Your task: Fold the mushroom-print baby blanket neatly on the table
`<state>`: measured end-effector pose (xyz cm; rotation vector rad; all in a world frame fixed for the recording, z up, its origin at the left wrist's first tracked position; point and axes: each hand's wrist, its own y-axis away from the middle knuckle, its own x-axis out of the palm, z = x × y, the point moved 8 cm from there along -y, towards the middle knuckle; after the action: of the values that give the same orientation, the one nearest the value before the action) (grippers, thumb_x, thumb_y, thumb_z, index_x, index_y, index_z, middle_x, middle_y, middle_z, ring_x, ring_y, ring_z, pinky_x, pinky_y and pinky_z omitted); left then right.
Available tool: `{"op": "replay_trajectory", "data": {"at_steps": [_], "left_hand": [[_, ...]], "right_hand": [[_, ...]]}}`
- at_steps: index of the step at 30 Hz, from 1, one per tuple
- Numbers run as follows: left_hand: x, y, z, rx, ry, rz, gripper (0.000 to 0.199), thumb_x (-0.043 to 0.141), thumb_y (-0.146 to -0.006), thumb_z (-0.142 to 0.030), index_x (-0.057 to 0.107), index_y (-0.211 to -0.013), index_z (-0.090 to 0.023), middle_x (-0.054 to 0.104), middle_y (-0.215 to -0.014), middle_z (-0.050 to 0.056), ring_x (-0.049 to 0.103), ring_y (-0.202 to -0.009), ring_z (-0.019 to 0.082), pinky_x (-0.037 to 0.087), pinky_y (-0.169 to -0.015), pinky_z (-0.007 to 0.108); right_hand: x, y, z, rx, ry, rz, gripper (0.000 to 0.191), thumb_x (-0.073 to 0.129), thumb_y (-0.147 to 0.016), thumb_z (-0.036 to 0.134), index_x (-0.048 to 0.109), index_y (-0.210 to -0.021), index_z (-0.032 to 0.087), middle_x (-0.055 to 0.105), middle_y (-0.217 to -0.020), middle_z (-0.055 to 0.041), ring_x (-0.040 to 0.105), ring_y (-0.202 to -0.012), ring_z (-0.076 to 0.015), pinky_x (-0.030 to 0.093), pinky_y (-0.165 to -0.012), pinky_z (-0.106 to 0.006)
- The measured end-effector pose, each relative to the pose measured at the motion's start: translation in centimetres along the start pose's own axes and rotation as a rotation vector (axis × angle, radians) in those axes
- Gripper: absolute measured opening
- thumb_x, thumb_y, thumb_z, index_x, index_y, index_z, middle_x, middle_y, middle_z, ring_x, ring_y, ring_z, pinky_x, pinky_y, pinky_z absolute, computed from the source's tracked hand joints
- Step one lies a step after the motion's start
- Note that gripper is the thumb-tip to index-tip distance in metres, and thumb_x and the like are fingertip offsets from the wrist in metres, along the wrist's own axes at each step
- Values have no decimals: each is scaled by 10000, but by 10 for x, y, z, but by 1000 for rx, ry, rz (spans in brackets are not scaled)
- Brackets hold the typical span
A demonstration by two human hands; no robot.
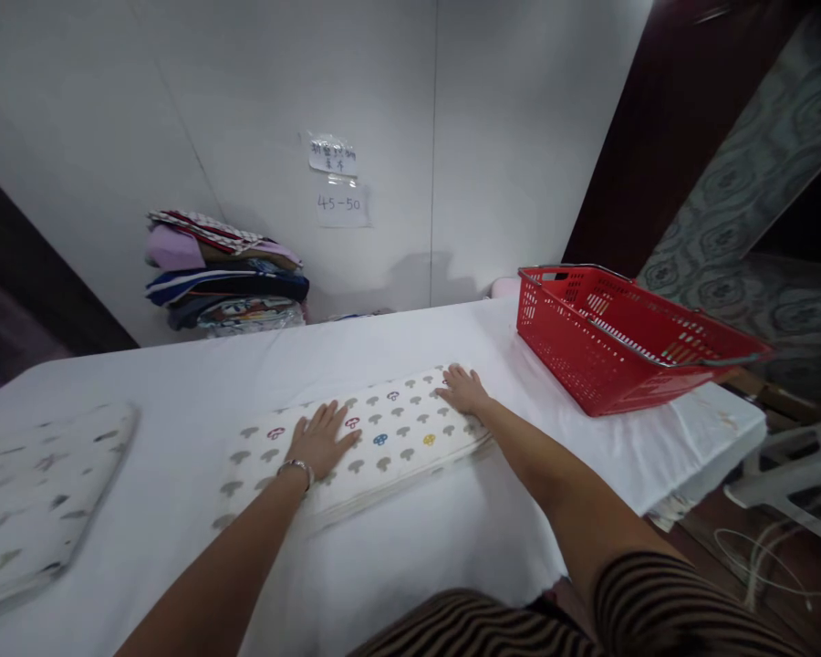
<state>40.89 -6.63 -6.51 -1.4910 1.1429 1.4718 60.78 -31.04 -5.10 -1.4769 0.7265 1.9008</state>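
A long folded white cloth with grey, red, blue and yellow mushroom prints lies across the middle of the table. My left hand, with a bracelet at the wrist, rests flat on its left part, fingers spread. On the cloth's right end lies my right hand, palm down with the fingers stretched out. Neither hand grips anything. At the far left is another folded white cloth with dark prints, cut off by the view's edge.
A red plastic basket with metal handles stands at the table's right end. Stacked folded fabrics are behind the white-covered table, against the wall. Two handwritten paper signs hang there. A white plastic stool is at the right.
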Motion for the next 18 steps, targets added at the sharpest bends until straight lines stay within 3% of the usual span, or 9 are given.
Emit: {"op": "replay_trajectory", "data": {"at_steps": [2,5,8,10,12,15,18], "left_hand": [[-4,-1,-1,-7,7,29,704,259,-846,-614,248,-1448,-248,135,-1540,25,85,-1419,244,120,-1125,496],[-13,4,-3,-31,30,63,692,262,-853,-601,275,-1438,-231,144,-1539,43,114,-1414,252,161,-1115,502],[-25,25,-14,21,36,-17,675,272,-858,-601,309,-1424,-236,185,-1532,48,154,-1406,266,177,-1110,513],[-27,47,-30,134,35,-81,647,284,-862,-599,348,-1404,-251,229,-1521,40,184,-1399,259,172,-1116,507],[-24,70,-49,249,34,-126,620,312,-862,-591,400,-1371,-247,273,-1506,45,222,-1388,254,180,-1118,498],[-16,92,-79,375,31,-181,554,378,-864,-537,453,-1327,-243,330,-1481,57,277,-1366,252,200,-1113,493],[-10,94,-108,431,35,-207,482,418,-873,-444,478,-1303,-235,381,-1452,73,333,-1335,251,236,-1097,485]], "right_hand": [[-10,2,-5,31,-105,1,507,364,-932,462,378,-1384,234,272,-1498,-88,165,-1394,-233,126,-1102,-494],[-35,18,-32,162,-493,-149,471,475,-900,381,467,-1328,184,347,-1460,-106,242,-1372,-226,180,-1112,-423],[-46,55,-73,312,-804,-288,402,495,-891,351,544,-1239,158,496,-1352,-107,463,-1232,-196,367,-1018,-332],[-42,84,-95,404,-867,-291,343,488,-892,322,577,-1171,143,591,-1231,-115,602,-1033,-179,490,-841,-292],[-31,109,-110,484,-921,-264,265,516,-874,275,609,-1066,118,660,-1072,-123,656,-783,-148,519,-641,-243],[-14,134,-114,555,-986,-201,147,564,-840,222,619,-907,103,688,-859,-99,596,-520,-96,465,-457,-197],[-3,144,-107,583,-1033,-139,67,585,-817,173,604,-841,113,672,-730,-58,563,-449,-86,450,-406,-191]]}}
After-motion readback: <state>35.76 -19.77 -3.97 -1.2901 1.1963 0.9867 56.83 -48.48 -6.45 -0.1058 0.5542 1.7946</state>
